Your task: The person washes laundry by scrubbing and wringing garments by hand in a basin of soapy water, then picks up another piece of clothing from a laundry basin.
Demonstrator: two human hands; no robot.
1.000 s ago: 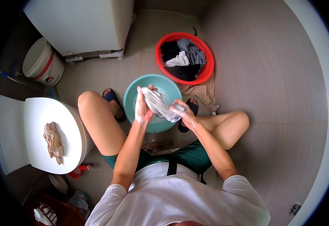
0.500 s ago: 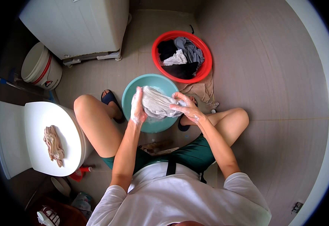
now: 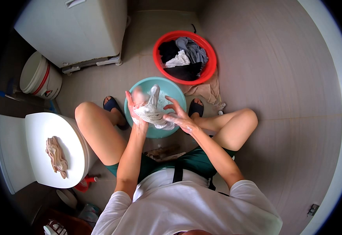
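Above round teal plastic basin [image 3: 172, 87], left hand [image 3: 135, 106] cups striped grey-white cloth [image 3: 150, 115]; half-open right hand [image 3: 182, 118] touches it (likely scrubbing; next needs firmer grip).

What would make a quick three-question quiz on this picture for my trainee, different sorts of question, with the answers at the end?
1. True or false: the beige cloth lies on the toilet lid.
2. Over the teal basin, the left hand and right hand handle which thing? A) a bucket; B) a striped cloth; C) a sandal.
3. Fill in the colour: the grey cloth lies in a ____ basin.

Key: 1. True. 2. B. 3. Red.
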